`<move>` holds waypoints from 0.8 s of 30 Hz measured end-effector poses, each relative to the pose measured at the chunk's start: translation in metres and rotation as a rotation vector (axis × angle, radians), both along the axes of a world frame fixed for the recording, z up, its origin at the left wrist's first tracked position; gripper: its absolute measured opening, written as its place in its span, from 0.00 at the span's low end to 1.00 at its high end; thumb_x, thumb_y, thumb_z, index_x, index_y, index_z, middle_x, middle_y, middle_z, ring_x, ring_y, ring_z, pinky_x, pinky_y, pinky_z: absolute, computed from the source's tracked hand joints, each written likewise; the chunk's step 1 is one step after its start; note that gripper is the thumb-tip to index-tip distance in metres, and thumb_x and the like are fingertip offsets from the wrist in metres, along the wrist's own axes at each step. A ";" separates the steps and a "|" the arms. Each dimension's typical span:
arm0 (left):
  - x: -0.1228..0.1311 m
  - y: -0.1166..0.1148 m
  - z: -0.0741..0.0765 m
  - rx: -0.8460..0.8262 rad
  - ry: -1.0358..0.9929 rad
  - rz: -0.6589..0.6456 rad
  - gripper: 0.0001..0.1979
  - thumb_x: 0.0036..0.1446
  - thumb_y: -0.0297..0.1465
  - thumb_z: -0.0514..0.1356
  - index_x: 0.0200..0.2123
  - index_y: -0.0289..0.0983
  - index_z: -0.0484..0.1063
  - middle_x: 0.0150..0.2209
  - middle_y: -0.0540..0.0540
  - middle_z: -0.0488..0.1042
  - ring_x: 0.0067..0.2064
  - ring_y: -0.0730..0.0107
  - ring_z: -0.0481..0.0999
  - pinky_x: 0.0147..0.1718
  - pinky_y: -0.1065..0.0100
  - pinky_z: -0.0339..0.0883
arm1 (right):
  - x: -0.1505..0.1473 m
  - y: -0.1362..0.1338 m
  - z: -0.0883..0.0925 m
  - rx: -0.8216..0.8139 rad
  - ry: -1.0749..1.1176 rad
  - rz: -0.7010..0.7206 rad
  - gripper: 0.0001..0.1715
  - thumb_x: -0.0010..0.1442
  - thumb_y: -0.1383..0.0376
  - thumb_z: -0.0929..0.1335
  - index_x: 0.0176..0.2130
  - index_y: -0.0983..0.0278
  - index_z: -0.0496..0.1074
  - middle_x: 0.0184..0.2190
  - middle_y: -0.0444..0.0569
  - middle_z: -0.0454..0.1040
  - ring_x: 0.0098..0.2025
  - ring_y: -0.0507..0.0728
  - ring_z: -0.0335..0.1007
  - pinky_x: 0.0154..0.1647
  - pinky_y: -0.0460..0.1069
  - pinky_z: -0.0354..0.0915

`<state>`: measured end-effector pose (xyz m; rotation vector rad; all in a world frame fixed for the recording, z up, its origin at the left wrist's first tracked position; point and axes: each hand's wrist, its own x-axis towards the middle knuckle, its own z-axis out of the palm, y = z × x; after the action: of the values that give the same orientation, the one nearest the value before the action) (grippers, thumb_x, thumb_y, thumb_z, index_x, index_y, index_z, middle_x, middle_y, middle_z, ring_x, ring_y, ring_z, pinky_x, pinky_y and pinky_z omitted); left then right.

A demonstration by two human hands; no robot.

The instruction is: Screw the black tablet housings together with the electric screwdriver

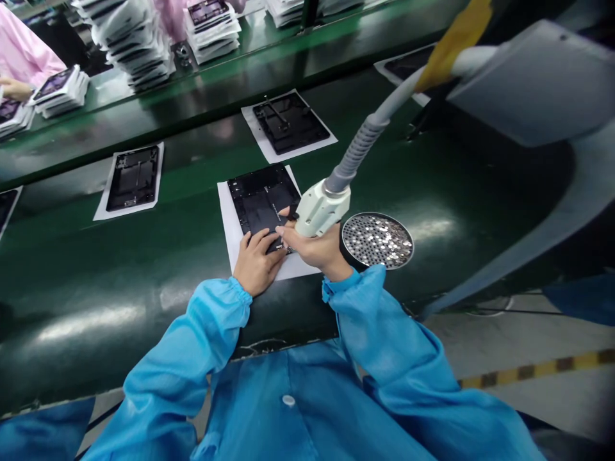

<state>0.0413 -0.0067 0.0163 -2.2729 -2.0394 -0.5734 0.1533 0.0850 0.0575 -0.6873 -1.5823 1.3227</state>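
Note:
A black flat panel [259, 198] lies on a white sheet [228, 218] on the dark green belt in front of me. My left hand [257, 262] rests on the panel's near edge, fingers stretched flat and pressing it down. My right hand [314, 250] is wrapped round a pale grey powered screwdriver [321, 208], whose tip meets the panel's near right corner. A ribbed grey hose [358, 150] runs from the tool up to the right.
A round metal dish of small screws [377, 240] sits just right of my right hand. Two more black panels on white sheets [132, 179] [288, 121] lie farther along the belt. Stacks of trays [134, 38] stand behind. A person in pink [22, 54] works at far left.

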 end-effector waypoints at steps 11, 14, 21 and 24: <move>0.001 0.000 0.005 -0.018 -0.029 0.028 0.14 0.64 0.35 0.54 0.47 0.41 0.76 0.55 0.40 0.71 0.60 0.53 0.64 0.60 0.45 0.53 | -0.004 0.002 0.001 -0.036 0.017 -0.007 0.16 0.46 0.65 0.72 0.38 0.64 0.73 0.19 0.39 0.69 0.20 0.50 0.66 0.27 0.50 0.69; -0.002 0.000 0.003 0.013 -0.016 0.054 0.15 0.64 0.36 0.55 0.50 0.39 0.74 0.57 0.39 0.70 0.61 0.50 0.63 0.60 0.43 0.52 | -0.001 0.007 0.009 -0.036 0.034 -0.006 0.13 0.46 0.65 0.72 0.36 0.64 0.73 0.18 0.39 0.69 0.19 0.50 0.65 0.24 0.48 0.67; -0.004 -0.009 0.001 0.030 0.030 0.027 0.15 0.64 0.36 0.55 0.48 0.38 0.76 0.57 0.37 0.70 0.60 0.48 0.65 0.58 0.40 0.53 | 0.042 0.049 0.020 0.000 0.140 -0.196 0.10 0.44 0.65 0.72 0.30 0.61 0.71 0.14 0.35 0.64 0.14 0.49 0.62 0.17 0.47 0.64; -0.003 -0.014 0.003 0.031 0.029 0.017 0.14 0.64 0.36 0.55 0.47 0.38 0.76 0.56 0.37 0.70 0.60 0.49 0.66 0.58 0.40 0.53 | 0.056 0.065 0.014 0.024 0.150 -0.251 0.10 0.43 0.65 0.72 0.29 0.61 0.69 0.13 0.34 0.63 0.13 0.49 0.61 0.17 0.48 0.64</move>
<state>0.0383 -0.0205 0.0194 -2.2316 -2.0197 -0.5643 0.2097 0.1503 0.0717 -0.7285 -1.3427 1.1411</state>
